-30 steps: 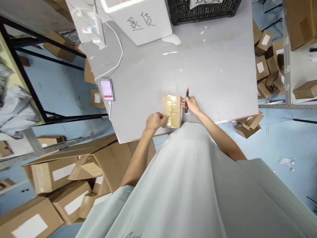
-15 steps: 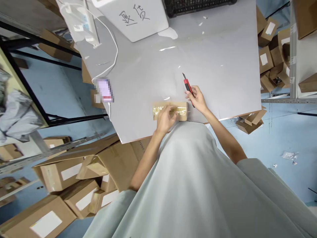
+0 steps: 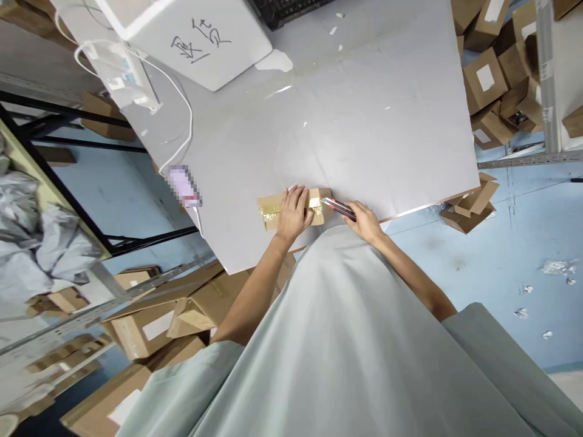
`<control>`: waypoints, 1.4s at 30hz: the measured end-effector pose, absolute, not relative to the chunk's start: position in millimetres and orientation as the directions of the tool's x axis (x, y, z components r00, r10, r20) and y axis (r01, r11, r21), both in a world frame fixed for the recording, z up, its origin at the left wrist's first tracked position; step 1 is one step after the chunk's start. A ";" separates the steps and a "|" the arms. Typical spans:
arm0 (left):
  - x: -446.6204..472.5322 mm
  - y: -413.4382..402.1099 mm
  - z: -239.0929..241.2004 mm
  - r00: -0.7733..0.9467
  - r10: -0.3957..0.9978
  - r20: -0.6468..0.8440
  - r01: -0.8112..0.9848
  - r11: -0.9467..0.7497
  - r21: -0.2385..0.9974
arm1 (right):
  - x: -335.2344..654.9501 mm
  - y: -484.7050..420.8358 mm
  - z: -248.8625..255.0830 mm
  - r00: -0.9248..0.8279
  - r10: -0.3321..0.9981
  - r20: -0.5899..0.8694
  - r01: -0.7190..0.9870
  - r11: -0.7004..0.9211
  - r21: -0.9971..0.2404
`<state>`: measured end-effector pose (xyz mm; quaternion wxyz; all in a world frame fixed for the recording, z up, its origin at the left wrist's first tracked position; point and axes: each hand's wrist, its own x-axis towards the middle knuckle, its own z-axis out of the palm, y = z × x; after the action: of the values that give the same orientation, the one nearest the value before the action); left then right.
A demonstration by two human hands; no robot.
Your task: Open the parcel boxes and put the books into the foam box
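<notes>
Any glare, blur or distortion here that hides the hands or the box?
Head view: left hand, right hand and knife are sharp; the taped box glints; the table shows soft sheen; the wide lens bends edges near the borders; one patch on the table is pixelated.

Grey table (image 3: pixel 387 139) was pretty bare. A white foam box (image 3: pixel 214 54) with black handwriting sat at the far end, just beside a black crate (image 3: pixel 282 7), and a white cable (image 3: pixel 184 121) looped down the left edge. Labelled cardboard boxes (image 3: pixel 487 79) were piled on the blue floor (image 3: pixel 514 243) to the right, with more cartons (image 3: pixel 146 321) lower left and grey bags (image 3: pixel 31 243) on a shelf.
</notes>
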<state>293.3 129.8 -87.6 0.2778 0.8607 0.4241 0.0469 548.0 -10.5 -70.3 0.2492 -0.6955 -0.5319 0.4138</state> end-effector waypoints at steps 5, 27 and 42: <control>291.2 120.8 -96.5 0.559 0.816 -0.145 0.746 -0.419 0.517 | 546.5 0.1 -72.9 0.044 0.945 -0.323 0.610 -0.281 -0.741; 297.0 114.2 -104.3 0.467 0.868 -0.167 0.776 -0.313 0.547 | 546.6 13.8 -76.8 -0.063 0.957 -0.283 0.591 -0.193 -0.784; 295.3 134.3 -68.9 0.381 0.919 -0.104 0.794 -0.268 0.546 | 556.4 -36.2 -58.1 -0.078 0.938 -0.338 0.598 -0.227 -0.769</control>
<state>295.3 134.3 -68.9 0.2655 0.7875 0.5437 0.1174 556.4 -36.2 -58.1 0.1949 -0.6503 -0.5904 0.4365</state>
